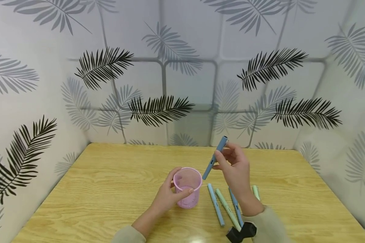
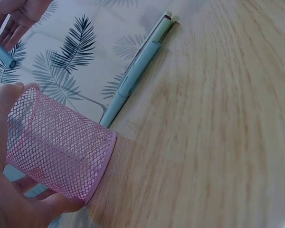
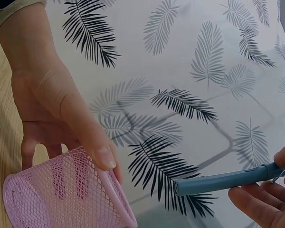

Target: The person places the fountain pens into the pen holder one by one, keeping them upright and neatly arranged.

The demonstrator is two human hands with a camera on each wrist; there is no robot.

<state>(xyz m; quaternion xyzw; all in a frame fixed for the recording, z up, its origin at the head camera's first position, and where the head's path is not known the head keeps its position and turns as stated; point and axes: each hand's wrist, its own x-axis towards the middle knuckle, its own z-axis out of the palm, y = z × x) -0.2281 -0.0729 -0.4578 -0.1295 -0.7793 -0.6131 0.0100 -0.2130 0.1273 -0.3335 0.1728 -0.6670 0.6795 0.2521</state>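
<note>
A pink mesh pen cup [image 1: 188, 201] stands upright on the table, its mouth facing up. My left hand [image 1: 166, 196] holds it from the left, thumb across the near side by the rim and fingers behind. Pinched between the thumb and fingers of my right hand [image 1: 238, 170] is a blue pen [image 1: 213, 160]. It tilts, with its lower end just right of the cup's rim and apart from it. In the right wrist view the pen [image 3: 218, 183] points towards the cup [image 3: 66, 192]. No pen shows inside the cup.
Right of the cup lie a light blue pen [image 1: 216, 206], a light green pen [image 1: 228, 206] and a darker blue pen [image 1: 235, 204], partly under my right arm. Another green pen [image 1: 256, 191] shows beyond that wrist. A leaf-patterned wall [image 1: 188, 128] borders the wooden table [image 1: 115, 182].
</note>
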